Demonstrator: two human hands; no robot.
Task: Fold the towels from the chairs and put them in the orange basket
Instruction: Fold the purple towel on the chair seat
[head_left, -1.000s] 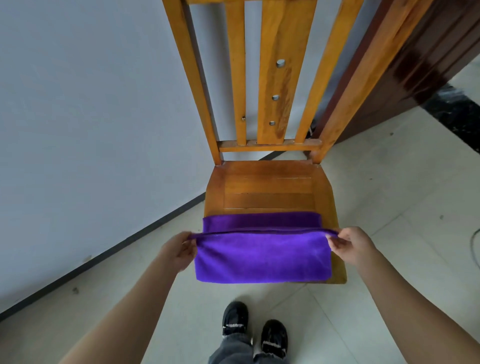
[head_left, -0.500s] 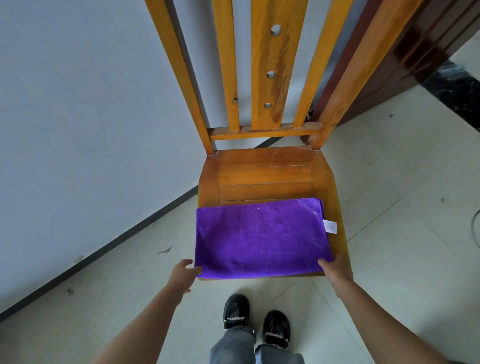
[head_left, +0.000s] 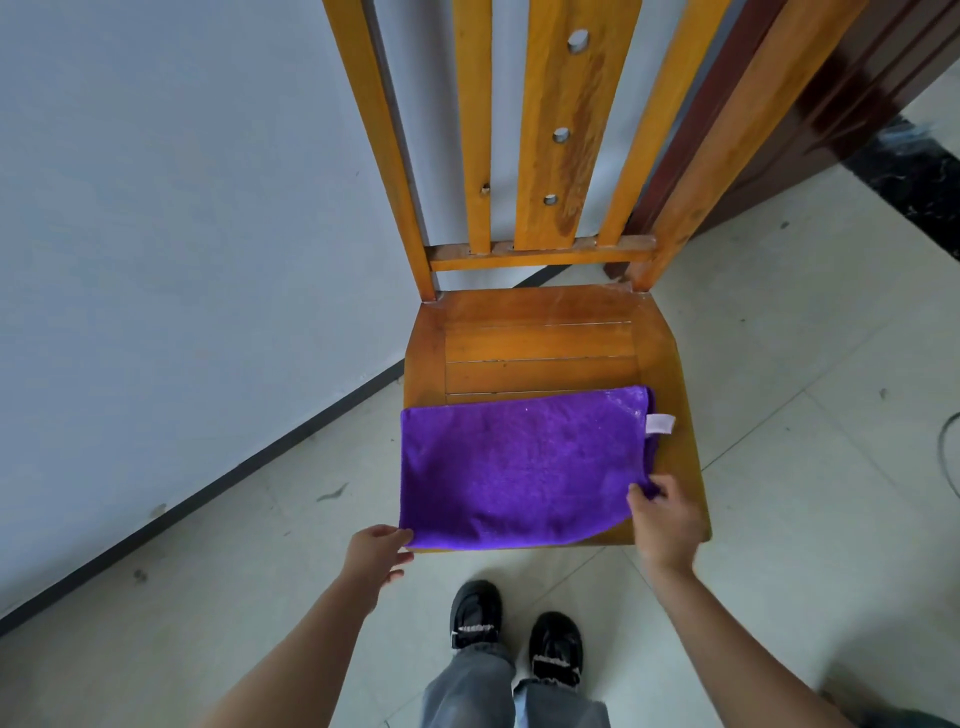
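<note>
A purple towel (head_left: 519, 467), folded into a flat rectangle, lies on the front half of a wooden chair seat (head_left: 540, 343). A small white label (head_left: 660, 423) sticks out at its right edge. My right hand (head_left: 662, 519) pinches the towel's near right corner and lifts it slightly. My left hand (head_left: 376, 553) is at the near left corner, thumb against the towel's edge; its fingers are below the seat front. The orange basket is out of view.
The chair's tall slatted back (head_left: 545, 130) rises ahead, against a pale wall (head_left: 182, 208). A dark wooden door frame (head_left: 810, 104) stands at the right. My black shoes (head_left: 514, 634) are on the tiled floor just in front of the chair.
One second ago both hands held the towel's folded edge up over the seat. The towel now lies flat, and my right hand has taken the near right corner.
</note>
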